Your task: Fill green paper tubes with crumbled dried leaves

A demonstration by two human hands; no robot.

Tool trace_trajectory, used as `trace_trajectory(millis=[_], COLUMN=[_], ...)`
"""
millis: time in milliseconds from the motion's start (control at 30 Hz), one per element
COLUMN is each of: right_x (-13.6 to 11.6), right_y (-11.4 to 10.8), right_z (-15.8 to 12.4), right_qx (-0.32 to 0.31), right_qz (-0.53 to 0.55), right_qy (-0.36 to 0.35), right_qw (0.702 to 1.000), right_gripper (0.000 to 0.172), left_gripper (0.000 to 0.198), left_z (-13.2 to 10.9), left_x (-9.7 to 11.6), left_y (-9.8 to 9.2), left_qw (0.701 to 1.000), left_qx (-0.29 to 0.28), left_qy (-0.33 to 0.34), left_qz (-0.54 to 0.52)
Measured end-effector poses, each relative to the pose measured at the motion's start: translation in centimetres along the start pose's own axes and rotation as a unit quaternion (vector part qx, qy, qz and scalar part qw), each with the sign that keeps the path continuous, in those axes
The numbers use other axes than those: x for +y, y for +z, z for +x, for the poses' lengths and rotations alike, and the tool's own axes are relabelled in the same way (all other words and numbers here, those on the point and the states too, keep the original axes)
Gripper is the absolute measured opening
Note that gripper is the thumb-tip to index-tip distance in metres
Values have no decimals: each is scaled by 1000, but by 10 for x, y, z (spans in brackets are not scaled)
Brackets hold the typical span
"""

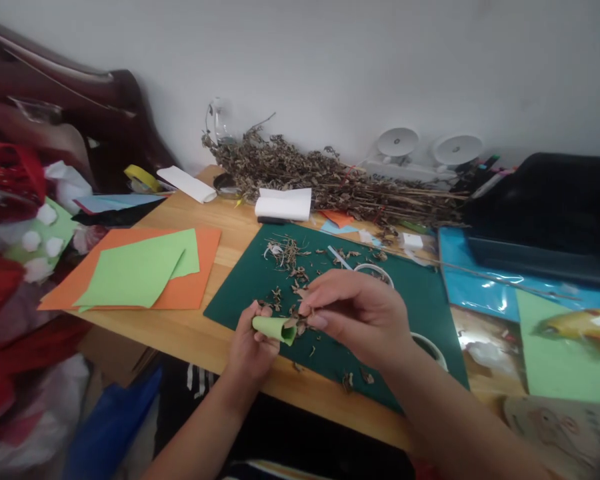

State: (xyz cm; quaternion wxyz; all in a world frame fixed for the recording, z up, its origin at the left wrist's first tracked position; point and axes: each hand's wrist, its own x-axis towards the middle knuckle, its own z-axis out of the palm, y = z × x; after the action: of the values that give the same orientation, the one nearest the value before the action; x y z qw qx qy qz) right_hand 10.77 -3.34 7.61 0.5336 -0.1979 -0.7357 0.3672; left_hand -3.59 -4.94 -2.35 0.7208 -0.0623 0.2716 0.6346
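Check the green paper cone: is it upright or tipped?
Tipped: the green paper cone is held sideways in the left hand, its wide open end facing the right hand's side.

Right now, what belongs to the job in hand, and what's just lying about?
Probably the job: green paper cone in the left hand; dried leaf bits, some pinched by the right hand; green mat.

Probably lying about: yellow tape roll; two white discs.

Soft, dim light; edges blurred and stretched
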Motion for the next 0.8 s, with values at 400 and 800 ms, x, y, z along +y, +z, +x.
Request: trace_trajectory(millis=[400, 800], right_x=[11, 33], right_y=[-21, -32], right_z=[-11, -2], right_qx=[24, -265], right_qz=[-127, -401], right_qy=[-41, 149], right_qw=[991, 864], right_gripper=[17, 19], left_gripper=[18, 20], left_z=[-1, -1], left_x=[-1, 4], left_y=[2, 4], left_qw=[999, 989], left_qx=[-11, 42], left_qy=[38, 115], left_qz=[-1, 80])
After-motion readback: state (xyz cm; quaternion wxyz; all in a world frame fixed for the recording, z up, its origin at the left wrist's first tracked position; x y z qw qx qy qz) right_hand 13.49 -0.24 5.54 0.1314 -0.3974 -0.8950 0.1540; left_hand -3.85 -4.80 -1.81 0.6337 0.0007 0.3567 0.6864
